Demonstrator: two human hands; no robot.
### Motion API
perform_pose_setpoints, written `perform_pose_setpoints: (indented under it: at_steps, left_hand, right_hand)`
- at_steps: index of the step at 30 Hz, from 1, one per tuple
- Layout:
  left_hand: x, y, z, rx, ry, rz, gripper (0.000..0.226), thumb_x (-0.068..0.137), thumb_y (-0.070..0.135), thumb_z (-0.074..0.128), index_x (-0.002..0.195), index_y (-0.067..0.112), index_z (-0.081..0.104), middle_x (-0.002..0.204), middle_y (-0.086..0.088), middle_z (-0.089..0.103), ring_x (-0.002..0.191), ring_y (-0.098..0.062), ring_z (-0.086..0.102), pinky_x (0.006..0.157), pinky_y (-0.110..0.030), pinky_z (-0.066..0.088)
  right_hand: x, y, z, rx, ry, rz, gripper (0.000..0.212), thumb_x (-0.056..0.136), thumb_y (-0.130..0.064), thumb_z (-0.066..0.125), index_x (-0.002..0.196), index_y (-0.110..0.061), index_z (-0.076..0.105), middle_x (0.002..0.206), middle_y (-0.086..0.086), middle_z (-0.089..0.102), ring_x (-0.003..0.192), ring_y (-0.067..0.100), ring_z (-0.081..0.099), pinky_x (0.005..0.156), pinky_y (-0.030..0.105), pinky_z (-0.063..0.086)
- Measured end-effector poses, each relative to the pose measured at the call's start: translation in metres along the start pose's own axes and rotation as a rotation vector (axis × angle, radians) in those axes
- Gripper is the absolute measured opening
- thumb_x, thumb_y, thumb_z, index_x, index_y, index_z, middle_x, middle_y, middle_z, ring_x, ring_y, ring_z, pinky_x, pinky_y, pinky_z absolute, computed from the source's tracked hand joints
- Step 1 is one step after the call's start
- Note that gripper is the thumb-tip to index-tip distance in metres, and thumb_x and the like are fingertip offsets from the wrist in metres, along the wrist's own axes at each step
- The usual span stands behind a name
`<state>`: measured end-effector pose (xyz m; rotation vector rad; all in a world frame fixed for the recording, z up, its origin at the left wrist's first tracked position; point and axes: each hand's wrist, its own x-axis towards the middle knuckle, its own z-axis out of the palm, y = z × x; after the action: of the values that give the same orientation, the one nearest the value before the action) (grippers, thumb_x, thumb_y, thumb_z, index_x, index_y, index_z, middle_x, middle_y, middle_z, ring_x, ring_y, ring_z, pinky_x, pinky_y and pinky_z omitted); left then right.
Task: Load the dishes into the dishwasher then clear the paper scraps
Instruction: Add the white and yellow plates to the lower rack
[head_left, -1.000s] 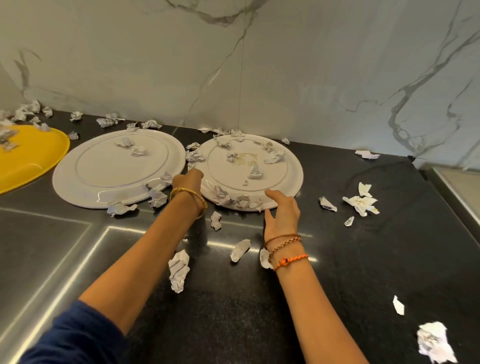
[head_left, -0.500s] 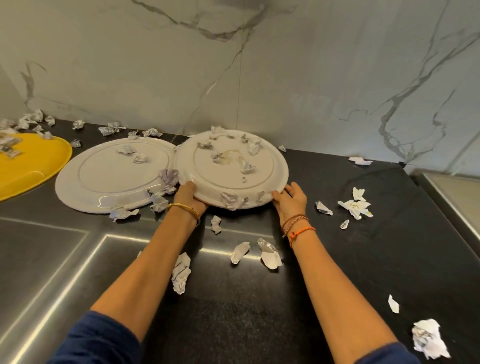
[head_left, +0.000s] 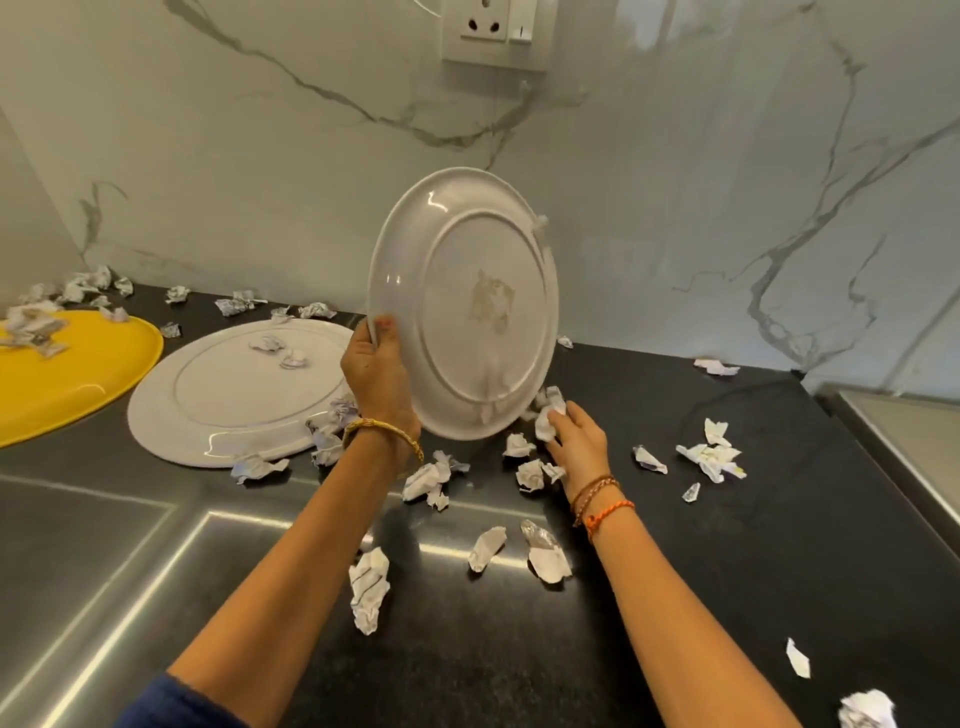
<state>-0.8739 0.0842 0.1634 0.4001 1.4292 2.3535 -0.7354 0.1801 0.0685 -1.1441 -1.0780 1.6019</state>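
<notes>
Left hand fingers grip the tilted round white plate at its left rim; right hand fingers pinch a crumpled white paper scrap just beneath it, above the black bench.

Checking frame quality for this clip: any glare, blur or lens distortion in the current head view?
Head view: bright glare streaks on the counter at lower left; scraps blur against the tilted plate held by the left hand; wide-angle bending curves the counter edges; the right hand and the flat plate look sharp.
</notes>
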Motion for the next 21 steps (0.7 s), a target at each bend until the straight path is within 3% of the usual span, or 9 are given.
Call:
perform_pose_setpoints:
  at_steps: [4,7,9,10,13,15,18,21]
  left_hand:
    - [-0.004,0.017,0.005,-0.068,0.085,0.026,0.021,0.096,0.010,0.047,0.080,0.015,0.060,0.063,0.011,0.059,0.044,0.011,0.052,0.048,-0.006,0.042]
    - [0.000,0.028,-0.001,-0.125,0.170,-0.038,0.020,0.095,0.008,0.047,0.107,0.001,0.061,0.061,0.011,0.057,0.046,0.006,0.052,0.047,-0.004,0.040]
    - [0.004,0.031,-0.013,-0.116,0.201,-0.110,0.025,0.095,0.010,0.048,0.114,0.000,0.059,0.069,0.006,0.052,0.060,-0.001,0.051,0.051,-0.003,0.041]
    - [0.006,0.031,-0.019,-0.111,0.211,-0.152,0.023,0.094,0.011,0.049,0.112,0.001,0.060,0.073,0.004,0.052,0.070,-0.008,0.052,0.060,-0.006,0.044]
    - [0.009,0.029,-0.031,-0.082,0.180,-0.263,0.009,0.092,0.014,0.051,0.097,0.010,0.058,0.093,-0.005,0.056,0.094,-0.020,0.050,0.088,-0.028,0.045]
    - [0.007,0.032,-0.031,-0.043,0.114,-0.301,0.010,0.093,0.014,0.050,0.098,0.010,0.058,0.099,-0.005,0.054,0.096,-0.020,0.049,0.090,-0.031,0.042]
    - [0.001,0.031,-0.026,-0.033,-0.034,-0.348,0.012,0.092,0.017,0.049,0.085,0.012,0.058,0.100,-0.005,0.057,0.098,-0.023,0.051,0.099,-0.040,0.042]
    - [-0.012,0.023,-0.015,-0.004,-0.152,-0.458,0.011,0.087,0.021,0.048,0.092,0.014,0.055,0.102,-0.004,0.058,0.097,-0.024,0.052,0.094,-0.041,0.042]
  right_hand:
    - [-0.008,-0.005,0.005,-0.316,0.019,-0.146,0.053,0.089,-0.022,0.058,0.138,-0.008,0.041,0.139,0.007,0.046,0.126,0.022,0.046,0.106,0.032,0.036]
    - [-0.013,-0.011,0.009,-0.482,0.048,-0.313,0.045,0.088,-0.031,0.059,0.128,-0.011,0.051,0.127,0.005,0.053,0.114,0.018,0.051,0.097,0.029,0.041]
    - [-0.019,-0.023,0.013,-0.401,0.062,-0.322,0.038,0.091,-0.032,0.055,0.123,-0.012,0.052,0.116,0.004,0.056,0.102,0.015,0.052,0.087,0.027,0.041]
    - [-0.023,-0.031,0.015,-0.310,0.050,-0.305,0.035,0.092,-0.033,0.052,0.120,-0.013,0.051,0.111,0.004,0.057,0.099,0.017,0.054,0.084,0.030,0.044]
    - [-0.033,-0.056,0.018,-0.045,0.054,-0.289,0.031,0.092,-0.037,0.049,0.113,-0.014,0.050,0.097,0.002,0.058,0.088,0.016,0.057,0.075,0.030,0.050]
    - [-0.041,-0.071,0.014,0.024,0.156,-0.329,0.025,0.094,-0.028,0.049,0.113,-0.012,0.053,0.095,0.003,0.058,0.082,0.014,0.056,0.067,0.023,0.048]
    - [-0.058,-0.085,-0.001,0.081,0.333,-0.382,0.025,0.093,-0.022,0.050,0.113,-0.008,0.057,0.092,0.000,0.058,0.074,0.005,0.054,0.057,0.013,0.044]
    - [-0.086,-0.087,-0.028,0.062,0.500,-0.468,0.028,0.092,-0.020,0.052,0.114,-0.003,0.057,0.089,-0.003,0.059,0.075,0.003,0.054,0.060,0.012,0.044]
